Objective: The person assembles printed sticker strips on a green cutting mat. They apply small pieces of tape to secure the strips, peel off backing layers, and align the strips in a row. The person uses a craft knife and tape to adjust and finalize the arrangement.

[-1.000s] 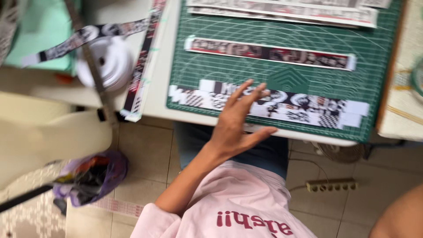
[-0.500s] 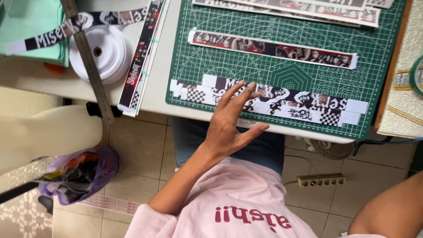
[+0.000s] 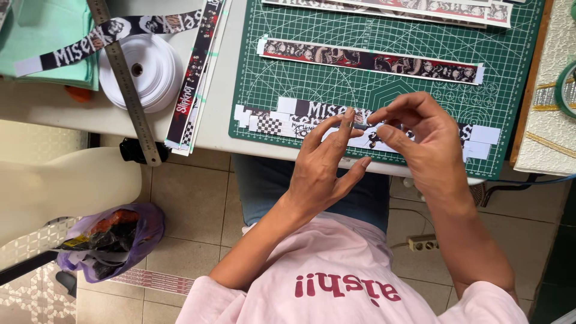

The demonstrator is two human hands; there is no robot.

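Observation:
A long strip pieced from black, white and checkered printed bits (image 3: 282, 117) lies along the near edge of a green cutting mat (image 3: 270, 90). My left hand (image 3: 324, 168) hovers over its middle with fingers spread, the index tip raised. My right hand (image 3: 420, 138) is just to the right of it, thumb and forefinger pinched together at that index tip. Whatever is between them is too small to make out. A red and black printed strip (image 3: 372, 60) lies farther back on the mat.
A metal ruler (image 3: 126, 84) lies across a white ribbon roll (image 3: 156, 78) at the left, next to more printed strips (image 3: 192, 84). A textured board (image 3: 546, 132) adjoins the mat on the right. On the floor are a purple bag (image 3: 114, 240) and a power strip (image 3: 423, 243).
My right hand has come in from the right and met my left hand above the pieced strip. My left hand has lifted off the strip and turned its fingers towards it.

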